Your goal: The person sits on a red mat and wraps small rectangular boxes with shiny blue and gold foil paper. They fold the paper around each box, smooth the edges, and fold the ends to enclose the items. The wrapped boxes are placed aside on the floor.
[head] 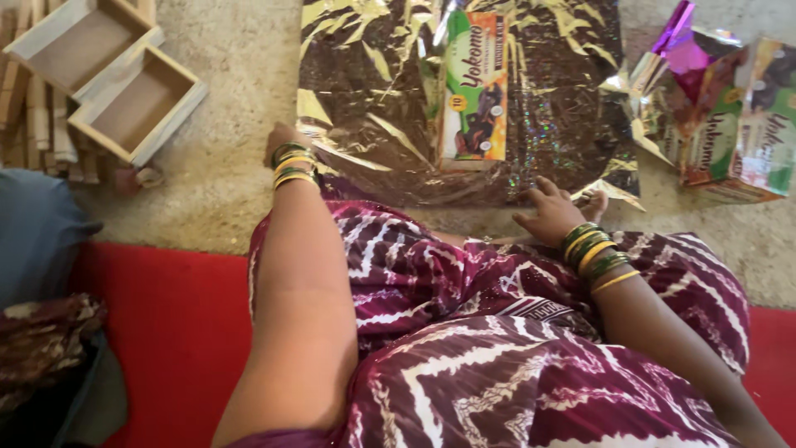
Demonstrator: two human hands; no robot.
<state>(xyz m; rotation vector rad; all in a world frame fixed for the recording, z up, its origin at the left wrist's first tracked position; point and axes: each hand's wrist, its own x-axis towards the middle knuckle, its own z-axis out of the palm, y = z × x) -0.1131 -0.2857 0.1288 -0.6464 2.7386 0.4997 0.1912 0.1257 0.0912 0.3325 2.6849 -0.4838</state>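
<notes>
At the far left, two shallow wooden trays (108, 70) lie on a stack of wooden slats, on the pale floor (232, 99). Below them a grey-blue cloth bundle (37, 232) rests at the edge of a red mat (166, 323).

The person's left hand (286, 141), its wrist ringed with green and gold bangles (293, 166), presses down at the near left edge of a large gold foil sheet (373, 108) spread flat on the floor. The hand is mostly hidden behind the wrist, so how far its grip is open cannot be told.

In the middle of the sheet lies a flat green and orange box (473, 91), lengthwise away from the person, well apart from both hands.

The right hand (551, 216) rests with fingers loosely spread, palm down, at the sheet's near right edge; its grip is open and holds nothing. A maroon patterned garment (497, 348) covers the lap.

To the right, crumpled gold and purple foil (676, 50) lies beside more green boxes (738, 133).
</notes>
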